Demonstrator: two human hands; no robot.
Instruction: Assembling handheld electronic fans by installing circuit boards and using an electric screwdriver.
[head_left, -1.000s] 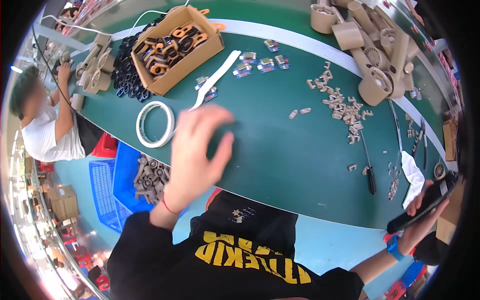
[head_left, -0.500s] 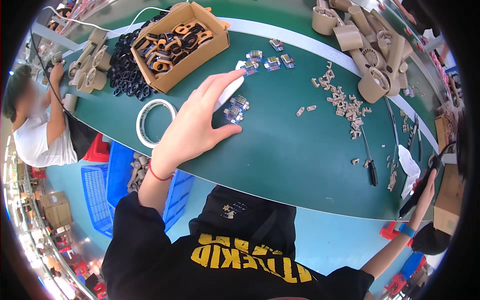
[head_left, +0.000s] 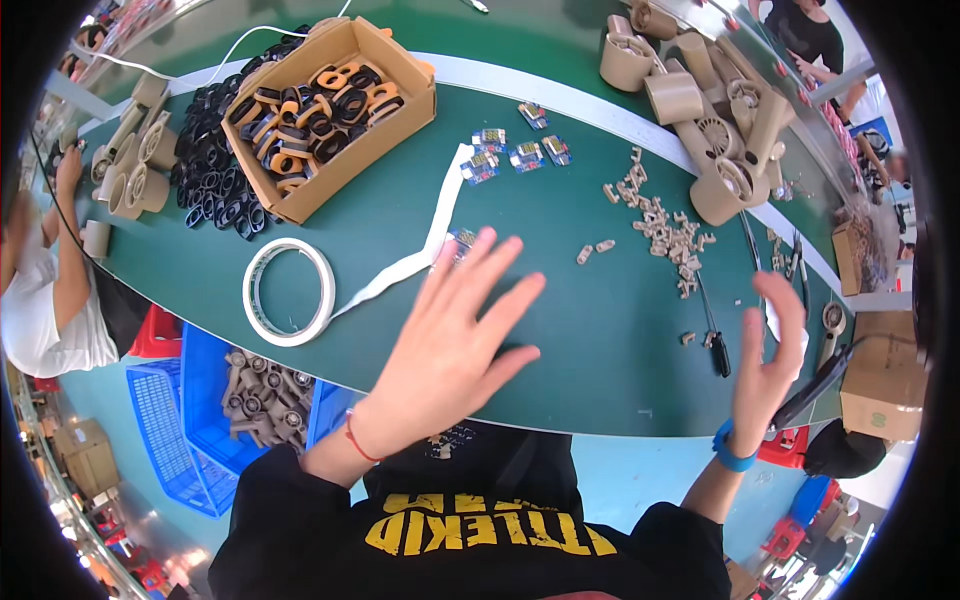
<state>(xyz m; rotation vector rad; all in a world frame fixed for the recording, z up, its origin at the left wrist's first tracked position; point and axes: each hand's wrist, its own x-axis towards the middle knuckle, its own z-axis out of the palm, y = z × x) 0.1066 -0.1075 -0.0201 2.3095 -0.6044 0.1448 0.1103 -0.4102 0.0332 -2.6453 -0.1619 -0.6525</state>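
Note:
My left hand (head_left: 440,345) hovers over the near middle of the table, fingers spread, holding nothing. Partly behind its fingertips is a small blue circuit board (head_left: 463,240). A white strip (head_left: 395,272) runs from the roll of white tape (head_left: 255,318) to the cluster of circuit boards (head_left: 527,156). Toward the right edge my right hand (head_left: 768,365) is raised, thumb and finger apart, and nothing shows in it. Beside it lies a black, rod-shaped tool (head_left: 812,388), partly hidden. A black-handled screwdriver (head_left: 718,352) rests left of that hand.
Small beige plastic parts (head_left: 665,232) are scattered right of centre. Beige fan housings (head_left: 720,190) pile up at the far right. A cardboard box (head_left: 385,130) of orange and black rings stands far left, by black rings (head_left: 205,165). Blue crates (head_left: 200,400) sit below the table's edge.
My left hand has moved toward me and right, uncovering the tape strip. My right hand has left the black tool, moving left and over the table. The view has shifted slightly.

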